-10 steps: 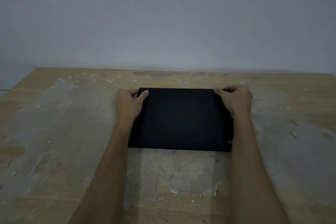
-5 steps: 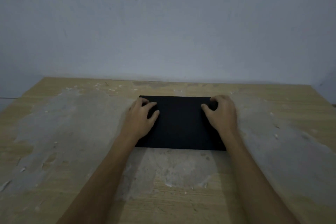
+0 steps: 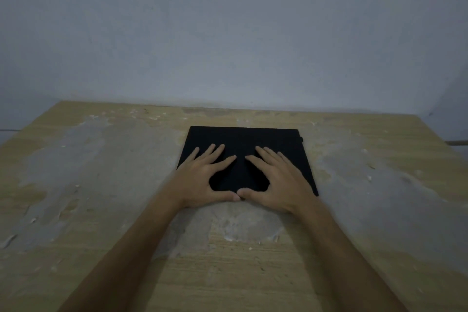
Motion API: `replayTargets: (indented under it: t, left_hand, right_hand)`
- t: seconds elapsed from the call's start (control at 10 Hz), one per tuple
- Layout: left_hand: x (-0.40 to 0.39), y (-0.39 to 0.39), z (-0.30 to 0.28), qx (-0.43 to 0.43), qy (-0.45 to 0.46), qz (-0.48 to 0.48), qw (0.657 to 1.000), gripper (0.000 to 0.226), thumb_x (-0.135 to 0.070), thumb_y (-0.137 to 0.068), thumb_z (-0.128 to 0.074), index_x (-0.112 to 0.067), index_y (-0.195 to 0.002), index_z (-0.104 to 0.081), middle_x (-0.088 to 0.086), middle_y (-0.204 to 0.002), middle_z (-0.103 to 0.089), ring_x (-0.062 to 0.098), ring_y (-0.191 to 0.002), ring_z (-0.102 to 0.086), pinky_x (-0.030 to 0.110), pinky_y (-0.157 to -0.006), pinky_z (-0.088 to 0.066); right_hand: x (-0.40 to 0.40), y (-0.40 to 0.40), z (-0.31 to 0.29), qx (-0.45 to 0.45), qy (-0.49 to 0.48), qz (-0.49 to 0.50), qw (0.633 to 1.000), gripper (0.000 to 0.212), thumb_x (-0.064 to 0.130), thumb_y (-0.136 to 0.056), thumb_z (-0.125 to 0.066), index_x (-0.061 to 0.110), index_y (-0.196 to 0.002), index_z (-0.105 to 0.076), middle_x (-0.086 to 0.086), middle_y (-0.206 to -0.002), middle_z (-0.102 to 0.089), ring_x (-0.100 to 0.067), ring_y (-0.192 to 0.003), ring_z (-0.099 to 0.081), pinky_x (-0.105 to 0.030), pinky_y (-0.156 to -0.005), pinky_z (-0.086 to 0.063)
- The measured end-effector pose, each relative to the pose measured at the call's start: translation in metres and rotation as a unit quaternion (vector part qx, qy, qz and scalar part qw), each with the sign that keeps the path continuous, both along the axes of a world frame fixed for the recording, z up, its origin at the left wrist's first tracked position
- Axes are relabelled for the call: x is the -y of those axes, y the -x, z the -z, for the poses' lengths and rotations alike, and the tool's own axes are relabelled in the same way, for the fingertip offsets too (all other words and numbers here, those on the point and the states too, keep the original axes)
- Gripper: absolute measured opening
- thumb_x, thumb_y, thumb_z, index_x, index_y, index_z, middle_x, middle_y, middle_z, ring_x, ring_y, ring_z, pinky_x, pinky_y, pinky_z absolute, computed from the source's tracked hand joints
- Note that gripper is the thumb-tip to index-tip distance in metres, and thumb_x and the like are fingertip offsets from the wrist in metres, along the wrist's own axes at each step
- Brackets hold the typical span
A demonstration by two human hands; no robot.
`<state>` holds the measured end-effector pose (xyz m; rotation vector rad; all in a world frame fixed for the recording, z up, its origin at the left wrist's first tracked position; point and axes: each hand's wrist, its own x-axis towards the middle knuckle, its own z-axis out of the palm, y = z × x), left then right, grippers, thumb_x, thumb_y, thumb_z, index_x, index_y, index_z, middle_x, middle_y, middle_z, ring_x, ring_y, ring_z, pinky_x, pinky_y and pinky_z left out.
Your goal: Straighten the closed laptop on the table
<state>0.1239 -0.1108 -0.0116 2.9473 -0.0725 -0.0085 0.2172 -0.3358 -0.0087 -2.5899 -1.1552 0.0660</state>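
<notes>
Laptop (image 3: pixel 243 139), black and closed, lies on a worn wooden table (image 3: pixel 76 185) against a pale wall (image 3: pixel 228 33); left hand (image 3: pixel 202 180) and right hand (image 3: pixel 278 182) rest flat on it, fingers spread, thumbs touching.

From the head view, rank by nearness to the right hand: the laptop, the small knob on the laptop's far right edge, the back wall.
1. laptop, directly under the right hand, which lies flat on it.
2. knob, beyond the fingers at the laptop's far right corner.
3. wall, behind the table's far edge.
</notes>
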Motion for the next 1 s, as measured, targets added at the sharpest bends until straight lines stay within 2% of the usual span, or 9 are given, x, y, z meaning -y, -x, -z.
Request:
replayTargets:
  t: [0.1,0.3,0.4,0.7,0.8,0.9,1.0]
  left_hand:
    - [-0.006,-0.003,0.0,0.002,0.01,0.008,1.0,0.104,-0.095,-0.074,-0.046,-0.047,-0.161,-0.018,-0.008,-0.174,-0.004,0.013,-0.16,0.002,0.041,-0.129,0.001]
    - [-0.009,-0.017,-0.004,0.015,0.044,-0.001,0.999,0.101,-0.09,-0.072,-0.056,-0.043,-0.159,-0.03,-0.009,-0.172,-0.017,0.011,-0.159,-0.01,0.039,-0.13,-0.007]
    - [-0.012,-0.03,-0.005,0.021,0.057,-0.007,0.998,0.101,-0.088,-0.072,-0.059,-0.042,-0.158,-0.033,-0.009,-0.171,-0.02,0.011,-0.159,-0.012,0.038,-0.129,-0.008]
    - [-0.016,-0.042,-0.007,0.003,0.064,-0.008,0.998,0.102,-0.088,-0.072,-0.06,-0.043,-0.159,-0.032,-0.01,-0.172,-0.018,0.009,-0.159,-0.009,0.038,-0.129,-0.006]
    - [-0.012,-0.041,-0.015,-0.024,0.083,-0.016,0.996,0.103,-0.084,-0.071,-0.066,-0.043,-0.159,-0.033,-0.011,-0.172,-0.016,0.011,-0.16,-0.007,0.041,-0.129,-0.005]
    - [-0.013,-0.045,-0.023,-0.047,0.126,-0.018,0.991,0.094,-0.078,-0.07,-0.072,-0.042,-0.153,-0.046,-0.012,-0.169,-0.028,0.013,-0.158,-0.018,0.047,-0.128,-0.014]
    - [-0.016,-0.049,-0.034,0.036,0.185,-0.022,0.982,0.067,-0.063,-0.079,-0.076,-0.033,-0.138,-0.066,-0.01,-0.147,-0.061,0.012,-0.14,-0.052,0.045,-0.117,-0.041]
  right_hand:
    - [-0.001,-0.001,-0.002,0.002,-0.004,-0.007,1.0,0.107,0.094,-0.072,-0.041,0.033,-0.159,-0.031,0.004,-0.172,-0.018,-0.012,-0.158,-0.01,-0.035,-0.128,-0.005]
    - [-0.004,-0.01,-0.011,0.001,-0.032,0.022,0.999,0.103,0.087,-0.071,-0.059,0.028,-0.154,-0.045,0.005,-0.166,-0.034,-0.012,-0.155,-0.024,-0.035,-0.123,-0.019]
    - [-0.01,-0.02,-0.012,-0.004,-0.038,0.038,0.999,0.102,0.087,-0.069,-0.06,0.028,-0.152,-0.048,0.006,-0.164,-0.038,-0.011,-0.154,-0.027,-0.036,-0.122,-0.024]
    - [-0.014,-0.027,-0.017,-0.009,-0.012,0.042,0.999,0.101,0.088,-0.072,-0.057,0.029,-0.153,-0.045,0.007,-0.166,-0.035,-0.012,-0.154,-0.027,-0.037,-0.121,-0.025]
    - [-0.014,-0.025,-0.024,-0.04,-0.006,0.037,0.998,0.1,0.084,-0.073,-0.062,0.028,-0.154,-0.044,0.006,-0.166,-0.033,-0.014,-0.154,-0.026,-0.038,-0.119,-0.027]
    - [-0.019,-0.032,-0.036,-0.073,-0.002,0.032,0.997,0.09,0.077,-0.079,-0.063,0.028,-0.152,-0.046,0.005,-0.164,-0.037,-0.016,-0.15,-0.032,-0.04,-0.115,-0.033]
    - [-0.021,-0.042,-0.052,-0.067,-0.05,0.046,0.995,0.077,0.069,-0.084,-0.064,0.027,-0.147,-0.051,0.004,-0.155,-0.05,-0.019,-0.141,-0.047,-0.042,-0.11,-0.043]
